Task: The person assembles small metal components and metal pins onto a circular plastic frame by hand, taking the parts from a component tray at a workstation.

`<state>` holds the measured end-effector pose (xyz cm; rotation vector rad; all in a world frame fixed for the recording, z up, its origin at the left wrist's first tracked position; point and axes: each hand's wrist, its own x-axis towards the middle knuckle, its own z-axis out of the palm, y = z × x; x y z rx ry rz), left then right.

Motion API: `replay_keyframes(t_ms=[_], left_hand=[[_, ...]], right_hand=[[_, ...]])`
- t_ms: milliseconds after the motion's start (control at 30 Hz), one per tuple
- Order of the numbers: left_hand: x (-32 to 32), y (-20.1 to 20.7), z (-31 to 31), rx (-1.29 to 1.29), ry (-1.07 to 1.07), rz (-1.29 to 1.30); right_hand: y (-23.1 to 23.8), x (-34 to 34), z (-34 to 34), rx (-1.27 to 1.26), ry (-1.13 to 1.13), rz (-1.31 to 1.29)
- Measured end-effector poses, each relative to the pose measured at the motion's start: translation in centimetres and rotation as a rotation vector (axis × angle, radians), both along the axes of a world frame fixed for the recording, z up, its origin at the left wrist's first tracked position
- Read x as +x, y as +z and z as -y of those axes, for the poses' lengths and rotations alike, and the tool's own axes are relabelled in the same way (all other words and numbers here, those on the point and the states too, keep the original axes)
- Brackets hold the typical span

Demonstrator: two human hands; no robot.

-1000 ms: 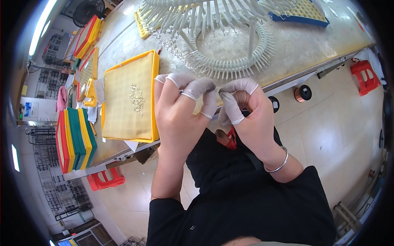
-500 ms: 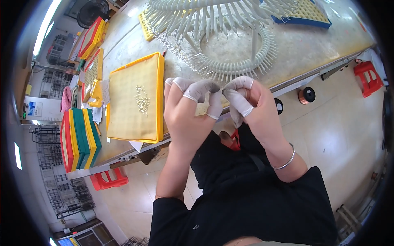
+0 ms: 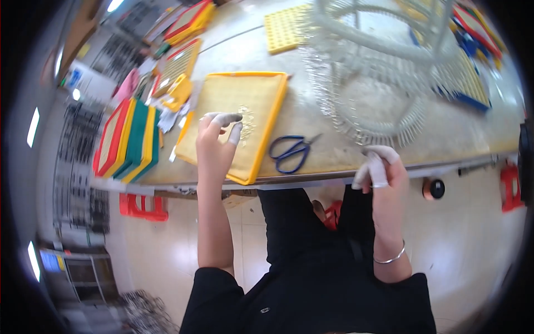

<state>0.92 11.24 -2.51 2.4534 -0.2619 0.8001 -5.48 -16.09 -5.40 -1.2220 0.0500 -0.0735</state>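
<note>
Evidently L hand [image 3: 216,142] has fingers slightly spread over yellow-rimmed tray [image 3: 271,122], rim prob. to corral pale pcs [image 3: 246,125] just beside them; R hand [image 3: 385,171] blurred, can't tell if fingers pinch anything.

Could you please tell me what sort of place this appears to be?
It is probably a small-parts workshop: a yellow-rimmed tray holds small pale pieces, a ring-shaped pale rack bristling with prongs stands on the worktable, and a spool of copper-coloured wire sits on the floor.
</note>
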Motion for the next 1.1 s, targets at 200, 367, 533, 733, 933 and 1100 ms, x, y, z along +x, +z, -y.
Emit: replay_keyframes(t_ms=[200,367,533,733,933,1100], left_hand=[[1.9,-3.0,-6.0,0.035,0.138,-0.274],[4.5,-4.2,-6.6,-0.107,0.231,-0.272],[5.5,-5.3,-6.8,-0.027,0.203,-0.308],[4.8,-5.1,-5.8,-0.17,0.224,-0.206],[-0.2,-0.5,-0.3,-0.453,0.022,-0.234],[-2.6,0.8,6.7,-0.758,-0.302,-0.349]], right_hand=[[-0.3,-0.6,-0.8,-0.032,-0.065,0.046],[0.0,-0.5,-1.2,-0.089,-0.08,0.072],[-0.3,-0.8,-1.3,-0.064,-0.085,0.051],[-0.4,-1.2,-1.0,-0.016,-0.088,0.043],[-0.6,-1.5,-2.0,0.077,-0.124,0.077],[-0.1,-1.4,-1.3,0.156,-0.052,0.036]])
